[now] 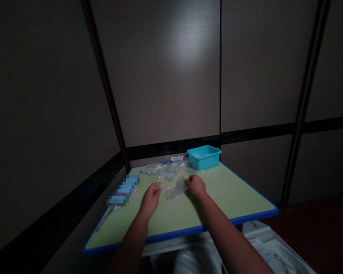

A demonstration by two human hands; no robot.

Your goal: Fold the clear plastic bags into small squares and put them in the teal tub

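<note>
Faced dim grey-brown panels (pixel 171 95) across the upper frame, with a pale green, blue-edged table (pixel 231 198) at lower centre. Pinched a clear plastic piece (pixel 175 191) near its upper right end between thumb and fingers of the right hand (pixel 196 185), just right of lower centre; could not tell whether bag or sheet. Curled the fingers of the left hand (pixel 151 196) to the thumb, left of that piece, around a small pale thing (pixel 159 186) too tiny to identify. Saw crumpled clear plastic (pixel 160 170) above the hands in the frame, a turquoise basin (pixel 205 163) to its right, and a pixelated blue item (pixel 125 189) at the table's left edge.
</note>
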